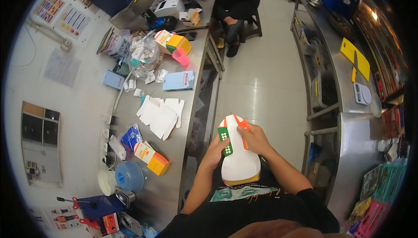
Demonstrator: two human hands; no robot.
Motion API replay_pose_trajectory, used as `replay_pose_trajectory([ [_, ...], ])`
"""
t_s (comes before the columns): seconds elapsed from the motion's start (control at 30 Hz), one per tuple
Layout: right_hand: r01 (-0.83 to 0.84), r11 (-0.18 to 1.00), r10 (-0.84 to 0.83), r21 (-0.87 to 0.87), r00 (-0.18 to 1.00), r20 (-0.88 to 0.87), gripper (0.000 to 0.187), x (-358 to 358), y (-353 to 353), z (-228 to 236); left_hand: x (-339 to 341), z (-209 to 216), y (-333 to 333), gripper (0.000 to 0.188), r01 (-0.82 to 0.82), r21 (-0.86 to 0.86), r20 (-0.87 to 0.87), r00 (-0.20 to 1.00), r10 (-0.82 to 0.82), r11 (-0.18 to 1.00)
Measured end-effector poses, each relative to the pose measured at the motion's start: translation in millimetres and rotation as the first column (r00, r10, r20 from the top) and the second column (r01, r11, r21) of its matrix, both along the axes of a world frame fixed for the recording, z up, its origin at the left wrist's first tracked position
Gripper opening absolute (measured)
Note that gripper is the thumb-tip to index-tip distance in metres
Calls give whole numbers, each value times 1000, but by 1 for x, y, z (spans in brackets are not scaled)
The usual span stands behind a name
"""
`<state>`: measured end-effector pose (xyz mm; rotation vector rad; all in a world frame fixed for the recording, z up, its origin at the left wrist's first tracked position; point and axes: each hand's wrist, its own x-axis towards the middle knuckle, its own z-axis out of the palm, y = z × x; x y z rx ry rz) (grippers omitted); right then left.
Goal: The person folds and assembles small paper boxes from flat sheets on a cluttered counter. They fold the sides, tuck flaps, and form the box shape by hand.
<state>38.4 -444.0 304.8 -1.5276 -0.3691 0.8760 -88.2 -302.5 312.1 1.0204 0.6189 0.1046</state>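
1. Nearby, the long steel counter (174,181) carries a pile of flat white sheets (162,115) and a finished orange box (152,158), kept close for reach.
2. Held over the lap, the white carton (240,159) points its flaps away.
3. Both the left hand (216,147) and right hand (254,137) pinch its orange-and-green flaps; the fingertips underneath stay hidden.

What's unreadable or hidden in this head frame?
- Left hand: fingers behind the white carton, head view; grip unclear.
- Carton's lower end: blends into the shirt, so its bottom flaps cannot be judged.
- Flat white blanks on the steel table: overlapping, count unclear.
- Seated person at the far end: upper body cut off by the top edge.
- Right-hand shelf items: warped and cut by the fisheye rim.
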Motion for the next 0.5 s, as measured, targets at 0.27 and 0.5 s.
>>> replay_pose_trajectory([
  [0.27,-267,930,329,-254,911,247,42,33,123,18,14,-15,122,43,-149,232,227,969,95,961],
  [0.5,-224,898,435,-378,581,688,32,15,237,27,-17,-4,211,61,112,863,-103,994,-45,493],
])
